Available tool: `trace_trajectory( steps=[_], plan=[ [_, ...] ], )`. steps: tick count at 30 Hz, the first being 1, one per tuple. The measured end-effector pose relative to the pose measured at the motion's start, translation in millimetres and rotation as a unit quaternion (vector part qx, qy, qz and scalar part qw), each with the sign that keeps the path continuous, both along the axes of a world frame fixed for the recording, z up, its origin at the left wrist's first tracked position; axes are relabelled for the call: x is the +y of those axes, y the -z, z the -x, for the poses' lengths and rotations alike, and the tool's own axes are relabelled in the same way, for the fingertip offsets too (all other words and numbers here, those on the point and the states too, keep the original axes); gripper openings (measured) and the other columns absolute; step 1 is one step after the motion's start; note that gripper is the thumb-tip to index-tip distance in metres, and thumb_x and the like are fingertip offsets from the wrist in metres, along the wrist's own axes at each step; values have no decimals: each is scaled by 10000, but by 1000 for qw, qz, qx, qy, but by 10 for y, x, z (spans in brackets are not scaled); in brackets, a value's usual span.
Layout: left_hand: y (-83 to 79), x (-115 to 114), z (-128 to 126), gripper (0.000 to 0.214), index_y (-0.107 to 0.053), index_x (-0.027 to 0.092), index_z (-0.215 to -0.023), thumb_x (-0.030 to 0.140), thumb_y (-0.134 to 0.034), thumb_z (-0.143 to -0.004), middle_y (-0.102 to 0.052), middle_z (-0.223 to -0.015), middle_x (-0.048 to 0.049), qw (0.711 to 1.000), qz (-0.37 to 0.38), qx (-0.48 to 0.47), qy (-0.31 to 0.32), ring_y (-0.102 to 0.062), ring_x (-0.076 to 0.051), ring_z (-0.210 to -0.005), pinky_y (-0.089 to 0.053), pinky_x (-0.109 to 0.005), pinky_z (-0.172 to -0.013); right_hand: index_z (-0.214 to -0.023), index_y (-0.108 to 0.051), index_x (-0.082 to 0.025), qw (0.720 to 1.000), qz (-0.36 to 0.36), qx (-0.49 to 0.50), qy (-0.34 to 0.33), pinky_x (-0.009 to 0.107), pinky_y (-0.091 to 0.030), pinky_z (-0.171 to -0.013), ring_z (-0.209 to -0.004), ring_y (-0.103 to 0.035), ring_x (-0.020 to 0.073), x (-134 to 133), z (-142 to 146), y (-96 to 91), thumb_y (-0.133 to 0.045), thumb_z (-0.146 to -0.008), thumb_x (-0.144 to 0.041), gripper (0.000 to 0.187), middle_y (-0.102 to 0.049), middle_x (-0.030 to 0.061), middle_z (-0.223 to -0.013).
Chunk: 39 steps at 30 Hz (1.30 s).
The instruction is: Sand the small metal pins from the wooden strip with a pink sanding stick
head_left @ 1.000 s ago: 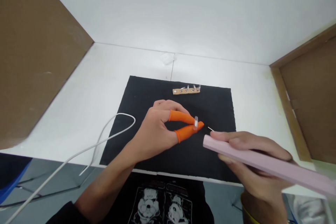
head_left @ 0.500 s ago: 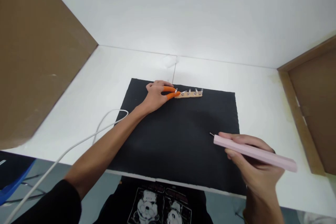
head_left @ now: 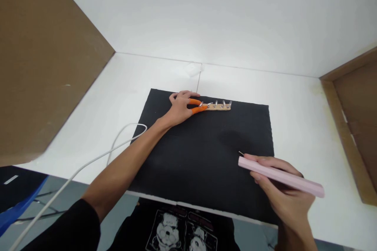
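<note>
My left hand (head_left: 181,108) wears orange covers on its thumb and index finger. These two fingers pinch the left end of a narrow wooden strip (head_left: 219,107) near the far edge of the black mat (head_left: 188,153). Several small clear upright pieces with metal parts line the strip. Closer to me on the right, my right hand (head_left: 287,188) is closed around a long pink bar-shaped object (head_left: 279,176). A thin metal tip (head_left: 241,153) sticks out by the bar's left end. Whether it belongs to the bar, I cannot tell.
A white cable (head_left: 97,158) loops over the table's left side and touches the mat near my left forearm. Brown boards (head_left: 53,66) bound the left and right sides, and a white wall rises behind. A translucent whitish piece (head_left: 193,69) lies near that wall.
The whole view has shifted slightly. My right hand and the pink bar have moved a little left and nearer over the mat. My left hand keeps its pinch on the strip.
</note>
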State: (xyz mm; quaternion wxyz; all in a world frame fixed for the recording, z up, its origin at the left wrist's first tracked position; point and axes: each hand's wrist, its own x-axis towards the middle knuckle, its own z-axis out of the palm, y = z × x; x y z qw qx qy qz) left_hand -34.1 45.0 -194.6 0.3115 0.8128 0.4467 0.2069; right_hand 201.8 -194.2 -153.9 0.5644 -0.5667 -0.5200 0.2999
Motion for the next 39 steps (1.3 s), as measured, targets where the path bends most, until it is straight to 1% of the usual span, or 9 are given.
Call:
trace_trajectory(
  steps=[4, 9, 14, 17, 23, 26, 30, 34, 39],
  plan=[
    [-11, -14, 64, 216, -811, 263, -1107, 439, -780, -986, -704, -1495, -60, 1000, 12, -2, 10, -536, -336, -1471, -190, -578, -1242, -1030, -787, -235, 1000, 1, -5, 3, 280, -703, -879, -984, -849, 260, -35, 5, 35, -849, -858, -116, 218, -866, 56, -1043],
    [-31, -42, 181, 470, -774, 299, -1226, 582, -863, -863, -647, -1568, -56, 999, 27, 9, 22, -492, -367, -1518, -195, -583, -1267, -1058, -779, -254, 1000, 9, -6, 8, 241, -690, -884, -995, -848, 223, -90, -20, 72, -832, -882, -126, 224, -865, 38, -1066],
    [-116, -121, 204, 671, -730, 308, -1312, 629, -931, -758, -601, -1610, -70, 999, 31, 22, 40, -446, -377, -1552, -163, -579, -1291, -1057, -777, -269, 1000, 8, -4, 9, 223, -687, -882, -992, -848, 209, -116, -33, 71, -837, -884, -144, 222, -866, 18, -1062],
    [-179, -166, 169, 724, -708, 310, -1343, 644, -936, -743, -586, -1623, -74, 998, 21, 27, 43, -419, -376, -1567, -139, -578, -1294, -1056, -776, -268, 1000, 4, -6, 14, 217, -687, -884, -982, -849, 201, -123, -30, 70, -839, -886, -150, 217, -867, 18, -1056],
    [-278, -132, 149, 431, -768, 293, -1190, 552, -870, -861, -648, -1559, -49, 997, 0, 50, 63, -409, -365, -1560, -86, -591, -1278, -1065, -781, -276, 1000, 5, -12, 16, 184, -672, -891, -990, -846, 175, -147, -10, 86, -840, -885, -160, 222, -867, 6, -1054],
    [-279, -91, 199, 306, -796, 279, -1095, 495, -847, -885, -687, -1510, -44, 995, 8, 67, 76, -447, -369, -1532, -89, -602, -1271, -1072, -777, -281, 1000, 6, -12, 17, 172, -668, -890, -1000, -843, 164, -157, -5, 97, -834, -890, -163, 224, -866, -2, -1064],
    [-212, -62, 240, 300, -805, 280, -1085, 509, -822, -892, -707, -1479, -47, 993, 26, 80, 77, -492, -375, -1496, -118, -627, -1260, -1082, -771, -286, 1000, 6, -10, 20, 164, -664, -888, -1003, -842, 157, -157, 0, 108, -830, -891, -163, 234, -866, -11, -1065],
    [-162, -50, 217, 301, -808, 296, -1107, 511, -814, -897, -655, -1550, -40, 994, 32, 80, 70, -414, -374, -1555, -103, -635, -1270, -1076, -775, -288, 1000, 7, -14, 16, 167, -661, -902, -999, -842, 158, -148, 6, 113, -829, -894, -168, 224, -867, -11, -1057],
    [-157, -30, 195, 230, -837, 302, -1017, 498, -817, -900, -643, -1563, -22, 993, 37, 83, 69, -385, -382, -1567, -75, -658, -1275, -1069, -773, -284, 1000, 15, -18, 17, 177, -666, -895, -1002, -843, 168, -145, 0, 134, -833, -892, -175, 217, -866, -3, -1062]
  ],
)
